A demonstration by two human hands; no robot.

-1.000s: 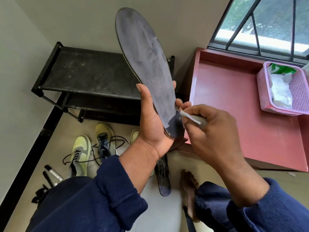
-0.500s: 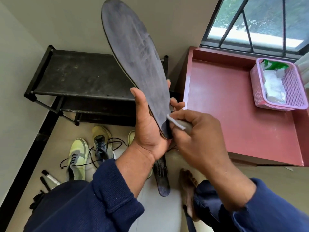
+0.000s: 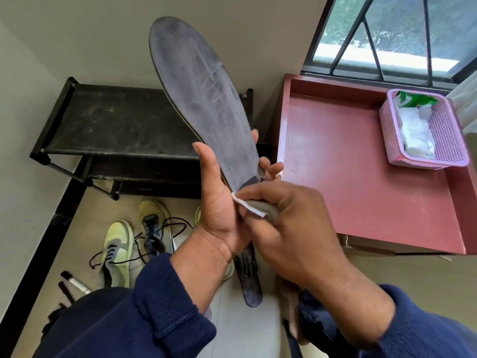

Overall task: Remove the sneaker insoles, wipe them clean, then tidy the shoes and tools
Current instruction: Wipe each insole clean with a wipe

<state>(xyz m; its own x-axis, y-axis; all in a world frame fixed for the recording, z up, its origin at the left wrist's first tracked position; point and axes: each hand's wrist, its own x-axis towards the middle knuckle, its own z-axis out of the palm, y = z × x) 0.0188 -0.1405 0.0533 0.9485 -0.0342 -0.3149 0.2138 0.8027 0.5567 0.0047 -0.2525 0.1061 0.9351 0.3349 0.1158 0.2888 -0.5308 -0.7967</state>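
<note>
My left hand (image 3: 219, 202) grips a dark grey insole (image 3: 201, 99) by its heel end and holds it upright, toe end up. My right hand (image 3: 291, 223) pinches a small white wipe (image 3: 247, 206) and presses it against the heel of that insole. A second dark insole (image 3: 249, 275) lies on the floor below my hands, partly hidden by them. Two yellow-green sneakers (image 3: 117, 251) (image 3: 154, 226) with loose black laces sit on the floor at the left; the edge of a third shoe (image 3: 198, 214) shows behind my left wrist.
A black shoe rack (image 3: 113, 122) stands against the wall. A red-brown cabinet top (image 3: 361, 177) at the right holds a pink basket (image 3: 449, 140) with packets. Small dark tools and a marker-like stick (image 3: 74, 281) lie on the floor at lower left. A barred window is upper right.
My right hand has slid the wipe down toward the heel end of the insole. The left hand keeps the same hold, and the view has shifted slightly.
</note>
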